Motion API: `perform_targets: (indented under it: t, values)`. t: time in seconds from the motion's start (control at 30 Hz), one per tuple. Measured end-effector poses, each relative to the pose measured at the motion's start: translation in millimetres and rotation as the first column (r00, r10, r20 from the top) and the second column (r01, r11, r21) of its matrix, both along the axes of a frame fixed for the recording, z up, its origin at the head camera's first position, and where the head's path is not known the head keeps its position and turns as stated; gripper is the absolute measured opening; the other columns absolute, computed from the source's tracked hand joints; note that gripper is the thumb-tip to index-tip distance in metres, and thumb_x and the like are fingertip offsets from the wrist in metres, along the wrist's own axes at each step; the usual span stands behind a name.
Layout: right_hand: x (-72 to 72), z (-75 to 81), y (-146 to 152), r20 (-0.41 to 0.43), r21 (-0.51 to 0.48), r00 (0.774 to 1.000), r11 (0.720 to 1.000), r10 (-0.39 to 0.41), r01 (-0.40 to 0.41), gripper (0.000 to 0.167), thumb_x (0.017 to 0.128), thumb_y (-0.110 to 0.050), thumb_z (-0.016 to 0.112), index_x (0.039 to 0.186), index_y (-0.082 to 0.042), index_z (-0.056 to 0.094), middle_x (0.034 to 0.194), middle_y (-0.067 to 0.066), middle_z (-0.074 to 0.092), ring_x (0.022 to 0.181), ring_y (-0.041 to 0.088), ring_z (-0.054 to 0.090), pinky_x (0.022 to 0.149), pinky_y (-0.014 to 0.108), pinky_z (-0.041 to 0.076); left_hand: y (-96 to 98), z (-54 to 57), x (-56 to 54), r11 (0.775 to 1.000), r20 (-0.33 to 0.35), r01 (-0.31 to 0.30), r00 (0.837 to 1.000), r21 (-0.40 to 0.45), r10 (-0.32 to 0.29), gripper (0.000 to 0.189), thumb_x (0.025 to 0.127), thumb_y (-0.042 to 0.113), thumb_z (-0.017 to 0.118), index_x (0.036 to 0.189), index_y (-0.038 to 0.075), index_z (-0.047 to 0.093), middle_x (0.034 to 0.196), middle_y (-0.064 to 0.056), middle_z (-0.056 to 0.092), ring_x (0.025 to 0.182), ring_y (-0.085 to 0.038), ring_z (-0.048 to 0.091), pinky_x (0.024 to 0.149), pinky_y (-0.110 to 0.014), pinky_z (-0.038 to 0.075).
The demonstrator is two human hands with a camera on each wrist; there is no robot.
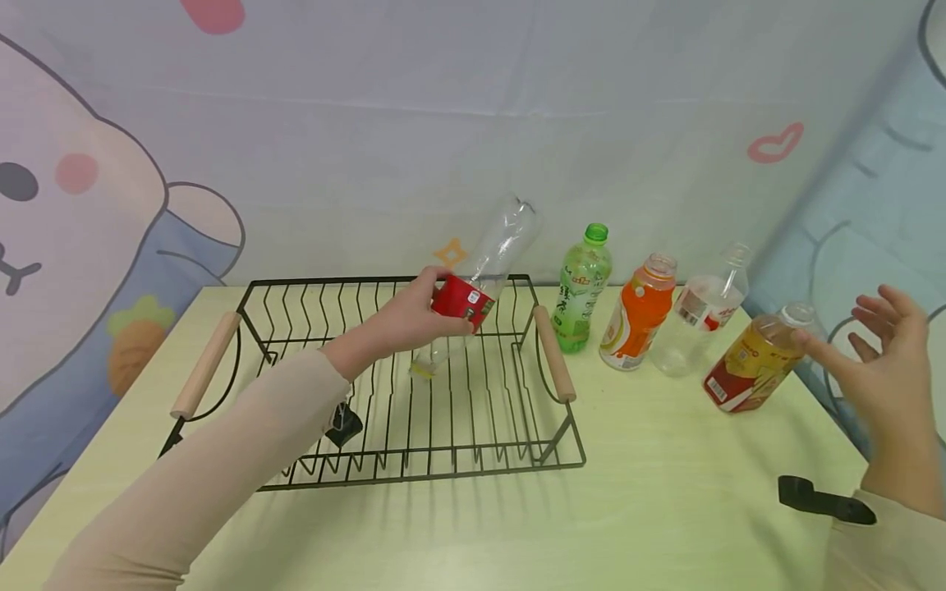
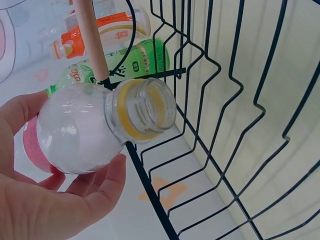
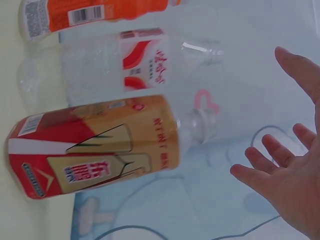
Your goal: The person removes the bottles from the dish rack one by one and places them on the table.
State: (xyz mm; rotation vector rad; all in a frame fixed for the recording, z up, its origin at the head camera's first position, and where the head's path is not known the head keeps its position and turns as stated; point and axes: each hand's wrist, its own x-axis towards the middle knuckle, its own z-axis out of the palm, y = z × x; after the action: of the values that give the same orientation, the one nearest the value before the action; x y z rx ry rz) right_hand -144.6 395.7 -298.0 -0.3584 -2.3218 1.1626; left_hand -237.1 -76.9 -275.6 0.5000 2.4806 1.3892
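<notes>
My left hand (image 1: 412,316) grips a clear plastic bottle (image 1: 505,238) round its red label, over the black wire dish rack (image 1: 414,451). The bottle is tilted, its uncapped mouth (image 2: 161,107) pointing down toward the wires and its base up to the right. In the left wrist view my thumb and fingers curl round its body. My right hand (image 1: 883,369) is empty, fingers spread, just right of a bottle with a red and yellow label (image 1: 752,361). That bottle stands uncapped on the table, and in the right wrist view a gap shows between its neck and my fingertips.
Left of the yellow-labelled bottle stand a clear bottle (image 1: 698,316), an orange-labelled bottle (image 1: 639,312) and a green bottle (image 1: 582,287). The rack has wooden handles (image 1: 554,355) at both ends. A patterned cloth (image 1: 384,164) hangs behind the table (image 1: 665,509).
</notes>
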Motion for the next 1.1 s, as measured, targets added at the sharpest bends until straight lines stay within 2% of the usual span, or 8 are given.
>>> perform_targets:
  t: [0.1, 0.33, 0.63, 0.73, 0.83, 0.93, 1.07, 1.1]
  values:
    - [1.5, 8.1, -6.3, -0.02, 0.017, 1.0, 1.0, 0.008, -0.008, 0.088, 0.088, -0.019, 0.069, 0.152, -0.029, 0.009, 0.156, 0.0, 0.023, 0.144, 0.013, 0.021, 0.115, 0.022, 0.021, -1.8, 2.4, 1.3, 1.0, 0.005, 0.015, 1.0, 0.005, -0.015, 0.078, 0.086, 0.018, 0.07, 0.147, 0.008, 0.022, 0.127, -0.013, 0.048, 0.112, -0.029, 0.054, 0.091, -0.042, 0.05]
    - [1.0, 23.2, -21.4, -0.073, 0.086, 0.996, 0.995, 0.053, -0.047, 0.084, 0.089, -0.017, 0.068, 0.152, -0.028, 0.014, 0.154, 0.001, 0.027, 0.143, 0.013, 0.023, 0.116, 0.028, 0.02, -2.1, 7.1, 3.9, 0.999, -0.016, 0.029, 0.999, -0.017, -0.029, 0.077, 0.085, 0.015, 0.07, 0.147, 0.008, 0.025, 0.129, -0.011, 0.047, 0.105, -0.029, 0.057, 0.086, -0.038, 0.053]
    - [-1.4, 34.5, -40.9, -0.048, 0.164, 0.983, 0.972, 0.179, -0.169, 0.088, 0.088, -0.016, 0.07, 0.153, -0.027, 0.013, 0.156, 0.01, 0.023, 0.145, 0.012, 0.022, 0.118, 0.032, 0.018, 2.2, 10.8, 2.7, 0.999, -0.061, 0.051, 0.997, 0.007, -0.05, 0.079, 0.082, 0.014, 0.072, 0.147, 0.009, 0.027, 0.133, -0.01, 0.046, 0.096, -0.028, 0.06, 0.08, -0.035, 0.054]
    - [-3.8, 37.3, -48.2, -0.063, 0.175, 0.967, 0.957, 0.245, -0.231, 0.088, 0.086, -0.012, 0.071, 0.152, -0.027, 0.015, 0.153, 0.008, 0.026, 0.143, 0.011, 0.026, 0.115, 0.022, 0.021, 4.4, 11.9, 3.2, 0.999, -0.083, 0.052, 0.995, -0.013, -0.053, 0.077, 0.081, 0.013, 0.073, 0.145, 0.01, 0.031, 0.132, -0.009, 0.048, 0.099, -0.027, 0.058, 0.08, -0.035, 0.054]
    - [-6.0, 39.8, -55.8, -0.072, 0.183, 0.951, 0.941, 0.3, -0.283, 0.089, 0.084, -0.006, 0.073, 0.151, -0.027, 0.019, 0.147, 0.002, 0.031, 0.14, 0.013, 0.031, 0.104, 0.01, 0.03, 6.2, 13.0, 3.7, 0.998, -0.1, 0.056, 0.993, -0.039, -0.06, 0.073, 0.081, 0.014, 0.074, 0.143, 0.011, 0.034, 0.13, -0.007, 0.05, 0.103, -0.025, 0.056, 0.081, -0.035, 0.053]
    - [-6.7, 42.4, -63.3, -0.049, 0.162, 0.941, 0.932, 0.336, -0.325, 0.089, 0.083, -0.006, 0.074, 0.15, -0.03, 0.02, 0.145, -0.002, 0.034, 0.141, 0.022, 0.032, 0.099, 0.01, 0.037, 8.0, 14.2, 4.7, 0.997, -0.108, 0.064, 0.992, -0.051, -0.07, 0.07, 0.08, 0.013, 0.074, 0.14, 0.012, 0.038, 0.127, -0.006, 0.051, 0.105, -0.025, 0.055, 0.081, -0.036, 0.054]
    - [-7.9, 46.2, -72.5, -0.016, 0.153, 0.93, 0.92, 0.368, -0.361, 0.09, 0.082, -0.008, 0.075, 0.15, -0.03, 0.02, 0.147, 0.003, 0.035, 0.14, 0.038, 0.03, 0.091, 0.007, 0.041, 10.3, 15.7, 5.9, 0.995, -0.122, 0.079, 0.989, -0.067, -0.086, 0.066, 0.08, 0.013, 0.075, 0.137, 0.014, 0.042, 0.122, -0.005, 0.053, 0.102, -0.024, 0.055, 0.079, -0.036, 0.053]
    - [-8.8, 47.1, -74.9, -0.014, 0.161, 0.927, 0.916, 0.375, -0.368, 0.091, 0.082, -0.008, 0.076, 0.15, -0.03, 0.02, 0.147, 0.003, 0.035, 0.139, 0.04, 0.03, 0.085, 0.003, 0.041, 10.9, 16.0, 6.1, 0.994, -0.125, 0.082, 0.988, -0.069, -0.091, 0.065, 0.079, 0.013, 0.075, 0.136, 0.014, 0.043, 0.121, -0.004, 0.053, 0.101, -0.024, 0.055, 0.078, -0.035, 0.053]
